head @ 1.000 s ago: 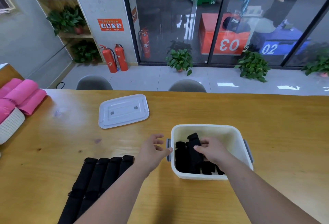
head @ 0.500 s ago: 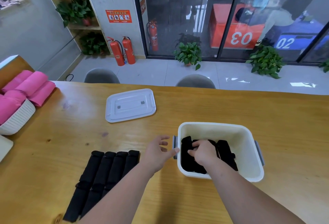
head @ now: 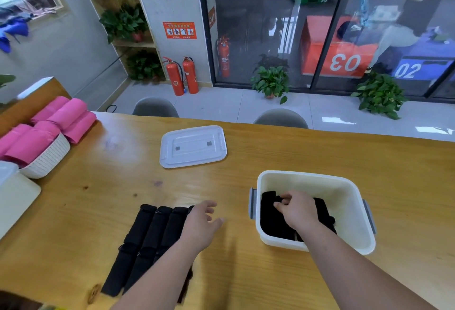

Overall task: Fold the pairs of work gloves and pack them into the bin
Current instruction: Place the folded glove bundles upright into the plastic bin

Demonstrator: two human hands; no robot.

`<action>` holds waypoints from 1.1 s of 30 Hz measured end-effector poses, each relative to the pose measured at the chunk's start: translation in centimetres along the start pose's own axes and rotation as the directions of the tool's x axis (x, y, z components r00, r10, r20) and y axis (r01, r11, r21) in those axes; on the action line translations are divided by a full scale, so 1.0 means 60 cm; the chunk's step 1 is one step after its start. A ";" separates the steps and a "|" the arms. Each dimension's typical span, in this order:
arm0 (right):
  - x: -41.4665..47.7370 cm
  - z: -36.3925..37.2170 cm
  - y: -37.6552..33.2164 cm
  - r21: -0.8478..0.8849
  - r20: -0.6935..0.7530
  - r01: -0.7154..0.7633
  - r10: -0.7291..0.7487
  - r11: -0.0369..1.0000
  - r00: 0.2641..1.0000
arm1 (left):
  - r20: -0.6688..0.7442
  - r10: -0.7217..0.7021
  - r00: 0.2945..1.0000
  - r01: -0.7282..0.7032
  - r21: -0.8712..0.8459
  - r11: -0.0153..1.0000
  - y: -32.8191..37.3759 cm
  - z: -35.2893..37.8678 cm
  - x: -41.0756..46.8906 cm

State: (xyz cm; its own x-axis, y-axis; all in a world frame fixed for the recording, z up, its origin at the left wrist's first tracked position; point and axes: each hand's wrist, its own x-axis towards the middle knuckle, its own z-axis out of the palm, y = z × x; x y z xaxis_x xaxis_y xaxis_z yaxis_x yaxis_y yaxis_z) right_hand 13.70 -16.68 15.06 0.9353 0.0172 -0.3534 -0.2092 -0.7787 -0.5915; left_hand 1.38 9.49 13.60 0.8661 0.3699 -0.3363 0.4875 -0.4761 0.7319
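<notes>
Table (head: 98,211) wooden, glass wall (head: 258,26) behind — right hand (head: 299,211) pinches gloves (head: 270,221) in bin (head: 307,176) | left hand (head: 199,226) spread

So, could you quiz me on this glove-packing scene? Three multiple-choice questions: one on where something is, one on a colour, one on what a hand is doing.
1. Where is the lid?
A) on the bin
B) flat on the table, apart from the bin
C) on the floor

2. What colour are the rolls in the basket?
A) pink
B) green
C) yellow

3. What is the right hand doing?
A) lying flat on the table
B) lifting the lid
C) gripping a black glove inside the bin

Answers: 1 B, bare wood shows between lid and bin; 2 A, every roll is bright pink; 3 C, its fingers curl on the black glove below the rim.
</notes>
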 end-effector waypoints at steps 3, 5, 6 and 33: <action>-0.017 -0.006 -0.032 0.123 -0.082 0.113 -0.103 0.986 0.991 | -0.081 -0.034 0.996 0.046 0.163 0.985 -0.045 -0.021 -0.001; -0.032 -0.008 -0.061 0.223 -0.118 0.198 -0.176 0.954 0.977 | -0.113 -0.058 0.992 0.085 0.260 0.962 -0.072 -0.034 -0.002; -0.040 -0.008 -0.076 0.263 -0.129 0.244 -0.217 0.933 0.968 | -0.115 -0.072 0.991 0.103 0.296 0.950 -0.085 -0.040 -0.003; -0.089 0.030 -0.084 0.074 0.046 0.550 -0.554 0.832 0.831 | 0.006 -0.229 0.973 0.215 0.314 0.925 -0.080 -0.028 0.028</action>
State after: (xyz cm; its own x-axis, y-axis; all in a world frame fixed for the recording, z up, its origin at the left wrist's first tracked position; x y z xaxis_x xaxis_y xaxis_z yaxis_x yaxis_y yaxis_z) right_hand 9.27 -11.74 18.61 0.8802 0.4745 0.0002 0.3193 -0.5919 -0.7401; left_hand 0.31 13.76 10.53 0.7322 0.4639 -0.4987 0.6720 -0.6112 0.4181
